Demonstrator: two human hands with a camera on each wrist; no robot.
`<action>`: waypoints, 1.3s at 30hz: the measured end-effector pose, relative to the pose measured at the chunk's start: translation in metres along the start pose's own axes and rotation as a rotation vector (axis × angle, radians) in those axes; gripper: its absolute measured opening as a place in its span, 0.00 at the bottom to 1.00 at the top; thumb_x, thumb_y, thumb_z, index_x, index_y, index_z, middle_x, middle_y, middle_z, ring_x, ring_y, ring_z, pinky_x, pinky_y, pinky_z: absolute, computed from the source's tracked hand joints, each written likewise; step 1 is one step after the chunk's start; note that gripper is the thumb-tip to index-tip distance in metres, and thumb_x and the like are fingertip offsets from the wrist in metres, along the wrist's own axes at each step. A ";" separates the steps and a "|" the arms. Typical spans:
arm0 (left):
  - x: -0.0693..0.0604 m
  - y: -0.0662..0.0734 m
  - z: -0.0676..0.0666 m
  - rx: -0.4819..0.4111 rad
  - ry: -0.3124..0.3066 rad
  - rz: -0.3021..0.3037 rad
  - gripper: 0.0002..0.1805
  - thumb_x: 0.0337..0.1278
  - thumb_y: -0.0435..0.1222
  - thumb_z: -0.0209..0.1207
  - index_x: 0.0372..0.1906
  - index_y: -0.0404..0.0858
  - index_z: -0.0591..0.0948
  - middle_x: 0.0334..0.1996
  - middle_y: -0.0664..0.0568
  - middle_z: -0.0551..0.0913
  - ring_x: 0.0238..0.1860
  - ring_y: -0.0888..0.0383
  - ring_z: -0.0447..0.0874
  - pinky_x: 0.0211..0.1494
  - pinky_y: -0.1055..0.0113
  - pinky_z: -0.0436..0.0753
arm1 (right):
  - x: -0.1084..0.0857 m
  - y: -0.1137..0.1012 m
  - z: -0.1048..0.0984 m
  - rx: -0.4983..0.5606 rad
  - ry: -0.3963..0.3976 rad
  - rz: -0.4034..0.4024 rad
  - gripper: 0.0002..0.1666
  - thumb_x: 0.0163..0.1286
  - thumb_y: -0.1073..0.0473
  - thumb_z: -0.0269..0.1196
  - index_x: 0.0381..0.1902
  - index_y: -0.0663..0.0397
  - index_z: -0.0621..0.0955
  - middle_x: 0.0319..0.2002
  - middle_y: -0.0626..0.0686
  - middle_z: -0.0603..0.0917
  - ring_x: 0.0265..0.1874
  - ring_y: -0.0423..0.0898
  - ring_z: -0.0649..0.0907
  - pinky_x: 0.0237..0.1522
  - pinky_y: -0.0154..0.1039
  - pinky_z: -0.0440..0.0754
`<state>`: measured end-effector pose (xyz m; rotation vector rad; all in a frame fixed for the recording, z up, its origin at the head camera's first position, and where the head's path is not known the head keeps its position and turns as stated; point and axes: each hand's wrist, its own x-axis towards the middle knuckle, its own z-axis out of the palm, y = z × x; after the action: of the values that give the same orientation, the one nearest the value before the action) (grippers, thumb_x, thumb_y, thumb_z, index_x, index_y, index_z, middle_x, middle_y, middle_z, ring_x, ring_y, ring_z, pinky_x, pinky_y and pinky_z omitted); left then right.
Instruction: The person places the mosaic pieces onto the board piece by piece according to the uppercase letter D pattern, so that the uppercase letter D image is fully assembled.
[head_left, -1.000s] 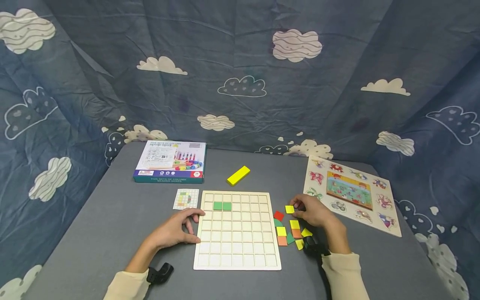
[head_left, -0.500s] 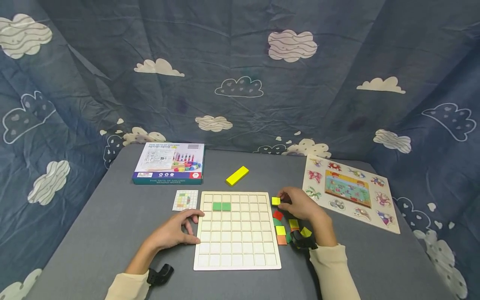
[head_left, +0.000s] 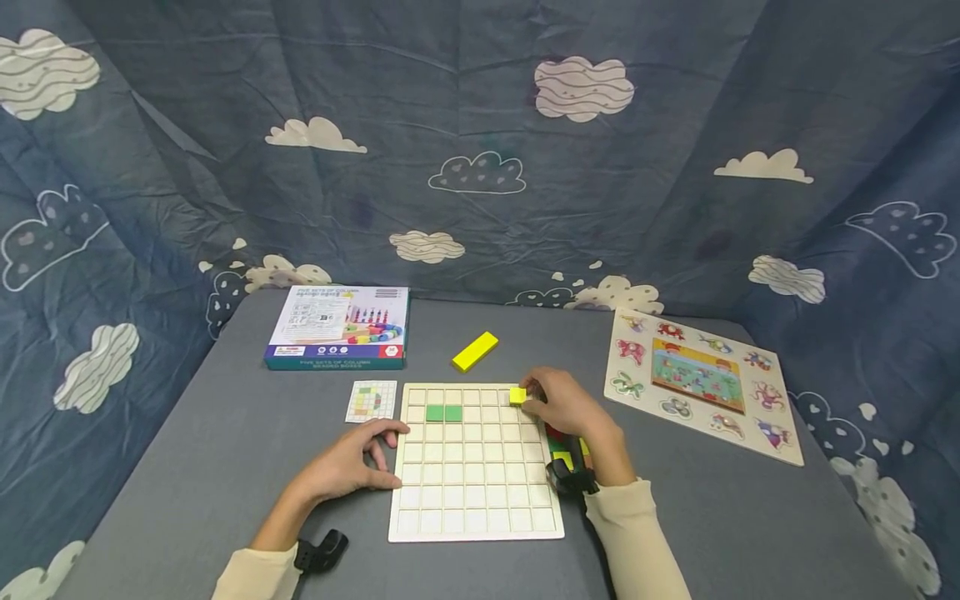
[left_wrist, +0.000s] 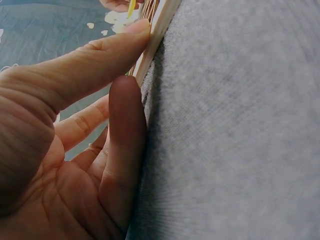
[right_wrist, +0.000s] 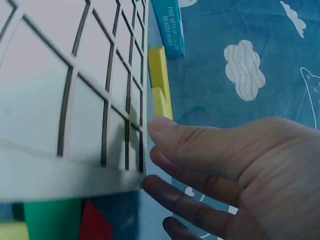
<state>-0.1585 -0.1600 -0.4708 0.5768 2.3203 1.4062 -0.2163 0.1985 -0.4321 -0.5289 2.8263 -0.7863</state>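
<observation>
The right hand pinches a yellow tile near the board's far right corner; the left hand, spread, touches the left edge, probably for steadiness

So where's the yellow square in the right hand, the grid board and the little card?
Yellow square (head_left: 517, 397): head view, middle of its visible yellow surface.
Grid board (head_left: 475, 473): head view, a bare cell near its middle.
Little card (head_left: 371, 402): head view, its printed face.
</observation>
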 end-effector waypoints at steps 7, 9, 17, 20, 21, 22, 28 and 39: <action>0.000 0.002 0.001 -0.007 0.001 0.017 0.38 0.44 0.32 0.77 0.64 0.34 0.74 0.44 0.45 0.76 0.29 0.60 0.79 0.42 0.68 0.75 | 0.007 -0.011 0.005 0.006 0.012 -0.081 0.15 0.66 0.64 0.67 0.50 0.61 0.81 0.44 0.56 0.84 0.43 0.50 0.82 0.49 0.47 0.80; 0.000 0.002 0.001 -0.007 0.000 0.004 0.38 0.44 0.33 0.77 0.64 0.35 0.74 0.44 0.46 0.76 0.30 0.60 0.79 0.43 0.68 0.75 | 0.009 -0.014 0.007 0.007 -0.001 -0.107 0.14 0.65 0.64 0.68 0.48 0.60 0.82 0.43 0.55 0.84 0.42 0.49 0.82 0.48 0.46 0.80; -0.004 0.003 -0.002 -0.015 0.005 0.031 0.37 0.44 0.32 0.77 0.63 0.33 0.74 0.44 0.44 0.76 0.29 0.60 0.79 0.43 0.68 0.75 | 0.015 -0.031 0.020 0.002 -0.028 -0.175 0.13 0.63 0.63 0.70 0.46 0.57 0.83 0.41 0.53 0.84 0.40 0.48 0.81 0.47 0.45 0.79; -0.003 0.005 -0.002 -0.021 0.005 0.034 0.37 0.44 0.32 0.77 0.63 0.33 0.74 0.44 0.44 0.75 0.29 0.60 0.79 0.42 0.68 0.75 | 0.017 -0.037 0.025 -0.036 -0.031 -0.181 0.13 0.63 0.61 0.71 0.45 0.55 0.83 0.41 0.52 0.83 0.40 0.46 0.80 0.47 0.44 0.78; -0.003 0.006 -0.002 -0.026 0.003 0.034 0.38 0.44 0.32 0.77 0.63 0.33 0.74 0.44 0.44 0.75 0.29 0.60 0.79 0.42 0.67 0.75 | 0.018 -0.038 0.026 -0.048 -0.027 -0.182 0.13 0.63 0.61 0.71 0.45 0.55 0.83 0.40 0.51 0.83 0.40 0.46 0.80 0.47 0.44 0.78; -0.003 0.006 -0.002 -0.026 0.003 0.032 0.38 0.44 0.32 0.77 0.63 0.33 0.74 0.44 0.43 0.75 0.29 0.60 0.79 0.42 0.67 0.75 | 0.018 -0.040 0.027 -0.058 -0.023 -0.184 0.13 0.62 0.61 0.71 0.45 0.55 0.83 0.40 0.51 0.83 0.39 0.46 0.79 0.46 0.44 0.77; -0.001 0.004 -0.002 -0.014 0.005 0.009 0.38 0.43 0.32 0.77 0.63 0.34 0.74 0.44 0.45 0.75 0.29 0.60 0.79 0.41 0.68 0.75 | 0.021 -0.042 0.033 -0.108 0.007 -0.182 0.13 0.60 0.60 0.72 0.43 0.54 0.85 0.39 0.50 0.84 0.41 0.49 0.80 0.58 0.51 0.73; 0.001 0.002 0.001 0.000 0.004 -0.010 0.38 0.42 0.32 0.77 0.63 0.35 0.75 0.44 0.46 0.75 0.29 0.60 0.79 0.42 0.69 0.75 | 0.018 -0.046 0.038 -0.125 0.003 -0.103 0.14 0.62 0.58 0.72 0.45 0.51 0.85 0.43 0.50 0.83 0.51 0.52 0.80 0.73 0.60 0.57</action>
<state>-0.1582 -0.1582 -0.4693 0.5623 2.3231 1.4042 -0.2103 0.1377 -0.4411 -0.6970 2.8846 -0.6308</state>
